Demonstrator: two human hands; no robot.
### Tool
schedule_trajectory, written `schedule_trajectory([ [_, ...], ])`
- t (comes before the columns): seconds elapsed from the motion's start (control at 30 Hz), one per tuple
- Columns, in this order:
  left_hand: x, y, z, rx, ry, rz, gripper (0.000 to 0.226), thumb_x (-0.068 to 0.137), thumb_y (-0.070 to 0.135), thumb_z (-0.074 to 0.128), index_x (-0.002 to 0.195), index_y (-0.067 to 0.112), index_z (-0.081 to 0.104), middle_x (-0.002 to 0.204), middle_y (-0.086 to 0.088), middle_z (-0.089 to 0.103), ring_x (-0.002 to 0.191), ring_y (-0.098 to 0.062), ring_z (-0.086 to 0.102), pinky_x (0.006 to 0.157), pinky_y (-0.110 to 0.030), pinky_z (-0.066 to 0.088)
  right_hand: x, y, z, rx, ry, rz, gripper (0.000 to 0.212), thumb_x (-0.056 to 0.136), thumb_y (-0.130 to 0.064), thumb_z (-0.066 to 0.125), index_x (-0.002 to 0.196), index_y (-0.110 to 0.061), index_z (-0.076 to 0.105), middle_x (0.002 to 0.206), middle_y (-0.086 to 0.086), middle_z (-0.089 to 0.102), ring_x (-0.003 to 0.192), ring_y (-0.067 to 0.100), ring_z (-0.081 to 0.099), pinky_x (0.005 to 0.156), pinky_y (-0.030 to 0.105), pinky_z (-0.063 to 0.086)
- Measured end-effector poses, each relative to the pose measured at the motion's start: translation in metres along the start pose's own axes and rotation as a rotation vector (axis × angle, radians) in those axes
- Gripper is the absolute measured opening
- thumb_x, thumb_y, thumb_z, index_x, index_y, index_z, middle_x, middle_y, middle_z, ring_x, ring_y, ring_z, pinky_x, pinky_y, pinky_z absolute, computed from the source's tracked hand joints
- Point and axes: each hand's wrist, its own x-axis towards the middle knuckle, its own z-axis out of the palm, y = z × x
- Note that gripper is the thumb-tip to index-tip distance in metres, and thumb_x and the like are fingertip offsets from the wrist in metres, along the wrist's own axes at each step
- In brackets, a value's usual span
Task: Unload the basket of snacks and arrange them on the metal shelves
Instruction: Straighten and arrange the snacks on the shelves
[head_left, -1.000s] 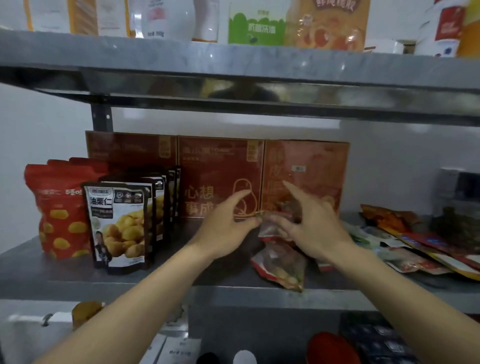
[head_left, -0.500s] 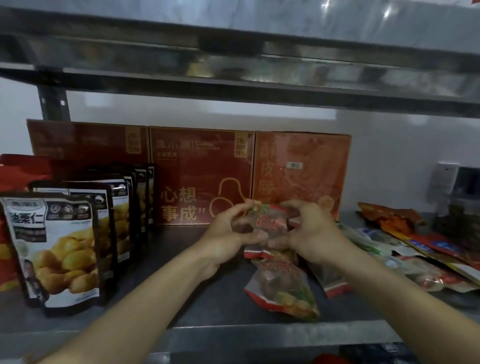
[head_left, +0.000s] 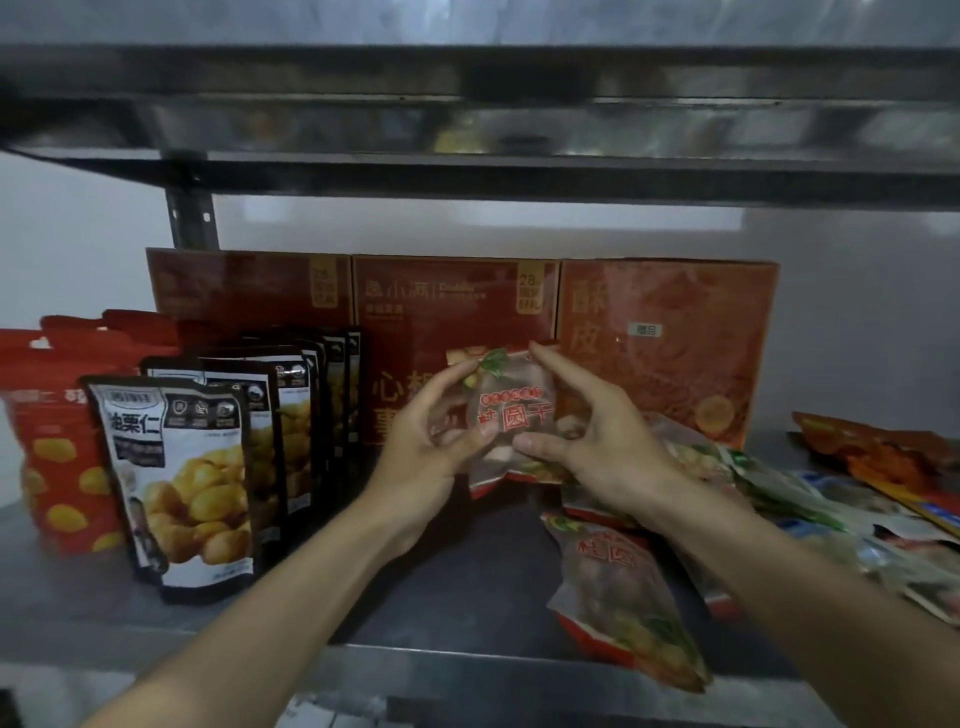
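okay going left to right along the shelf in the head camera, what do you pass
red pouches → black chestnut pouches → left hand → clear snack bag held upright → right hand → loose flat packets

A grey metal shelf (head_left: 467, 597) holds three red boxes (head_left: 452, 322) at the back, upright chestnut pouches (head_left: 182, 483) left, and loose snack packets (head_left: 628, 597) right.

Three red boxes (head_left: 457, 332) stand at the back of the shelf (head_left: 457, 587), two clear longan packets (head_left: 511, 415) show clearly, and two hands (head_left: 431, 452) are visible.
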Motion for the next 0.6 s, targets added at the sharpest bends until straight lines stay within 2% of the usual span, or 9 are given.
schedule_trajectory([
  [0.1, -0.001, -0.003, -0.010, 0.004, 0.016, -0.014, 0.060, 0.084, -0.009, 0.064, 0.136, 0.019, 0.053, 0.123, -0.009, 0.065, 0.103, -0.019, 0.069, 0.082, -0.032, 0.058, 0.000, 0.002, 0.004, -0.025, -0.070, -0.039, 0.096, 0.077, -0.008, 0.082, 0.148, -0.050, 0.032, 0.151, -0.014, 0.044, 0.083, 0.007, 0.067, 0.086, 0.036, 0.060],
  [0.2, -0.001, -0.001, -0.017, 0.012, 0.000, -0.018, 0.061, 0.086, -0.010, 0.062, 0.138, 0.019, 0.051, 0.127, -0.007, 0.063, 0.106, -0.018, 0.068, 0.085, -0.033, 0.057, 0.003, 0.003, 0.005, -0.051, -0.080, -0.040, 0.101, 0.073, -0.018, 0.087, 0.144, -0.058, 0.029, 0.152, -0.010, 0.044, 0.086, 0.023, 0.066, 0.086, 0.041, 0.059],
  [0.27, 0.000, 0.002, -0.020, 0.033, -0.019, -0.009, 0.062, 0.087, -0.009, 0.060, 0.141, 0.019, 0.049, 0.126, 0.001, 0.065, 0.108, -0.014, 0.067, 0.086, -0.031, 0.057, 0.005, 0.003, 0.006, -0.067, -0.071, -0.034, 0.102, 0.072, -0.021, 0.088, 0.145, -0.058, 0.027, 0.151, -0.007, 0.046, 0.082, 0.019, 0.065, 0.084, 0.038, 0.060],
  [0.33, 0.001, 0.005, -0.023, 0.085, -0.033, 0.002, 0.063, 0.089, -0.006, 0.060, 0.142, 0.024, 0.046, 0.116, 0.020, 0.068, 0.108, -0.006, 0.065, 0.086, -0.026, 0.055, 0.005, 0.000, 0.007, -0.024, -0.069, -0.012, 0.101, 0.073, -0.016, 0.087, 0.149, -0.047, 0.028, 0.148, -0.008, 0.049, 0.074, 0.005, 0.065, 0.077, 0.029, 0.059],
  [0.37, 0.002, 0.006, -0.025, 0.132, -0.040, 0.005, 0.064, 0.089, -0.002, 0.062, 0.141, 0.030, 0.045, 0.113, 0.028, 0.067, 0.108, -0.004, 0.065, 0.089, -0.027, 0.054, 0.005, -0.002, 0.008, 0.030, -0.068, 0.020, 0.100, 0.074, -0.012, 0.085, 0.151, -0.041, 0.029, 0.139, -0.006, 0.056, 0.072, 0.003, 0.066, 0.073, 0.024, 0.058],
  [0.43, 0.000, 0.007, -0.030, 0.239, -0.058, -0.002, 0.067, 0.086, 0.004, 0.068, 0.137, 0.041, 0.043, 0.120, 0.022, 0.065, 0.110, -0.007, 0.064, 0.093, -0.029, 0.053, 0.010, -0.001, 0.011, 0.141, -0.042, 0.106, 0.099, 0.073, -0.009, 0.085, 0.152, -0.031, 0.030, 0.122, 0.000, 0.064, 0.086, 0.007, 0.071, 0.080, 0.025, 0.057],
  [0.5, -0.002, 0.005, -0.036, 0.370, -0.092, -0.003, 0.070, 0.085, 0.005, 0.071, 0.140, 0.037, 0.041, 0.139, 0.014, 0.050, 0.118, -0.006, 0.057, 0.100, -0.028, 0.049, 0.020, 0.002, 0.016, 0.160, 0.004, 0.183, 0.099, 0.070, -0.011, 0.087, 0.152, -0.022, 0.033, 0.132, 0.003, 0.059, 0.113, 0.015, 0.064, 0.096, 0.030, 0.053],
  [0.57, -0.003, 0.002, -0.043, 0.482, -0.124, -0.015, 0.069, 0.086, 0.002, 0.069, 0.143, 0.028, 0.042, 0.147, 0.013, 0.037, 0.131, -0.003, 0.044, 0.109, -0.026, 0.041, 0.031, 0.003, 0.026, 0.181, -0.036, 0.262, 0.097, 0.070, -0.007, 0.086, 0.151, -0.015, 0.035, 0.124, 0.000, 0.060, 0.109, 0.011, 0.061, 0.091, 0.022, 0.053],
  [0.6, -0.003, -0.001, -0.046, 0.518, -0.127, -0.024, 0.067, 0.086, 0.001, 0.068, 0.144, 0.025, 0.043, 0.148, 0.011, 0.037, 0.134, -0.003, 0.039, 0.112, -0.027, 0.037, 0.036, 0.005, 0.033, 0.202, -0.079, 0.303, 0.096, 0.070, -0.005, 0.086, 0.151, -0.013, 0.035, 0.120, 0.000, 0.062, 0.104, 0.010, 0.062, 0.086, 0.020, 0.054],
])
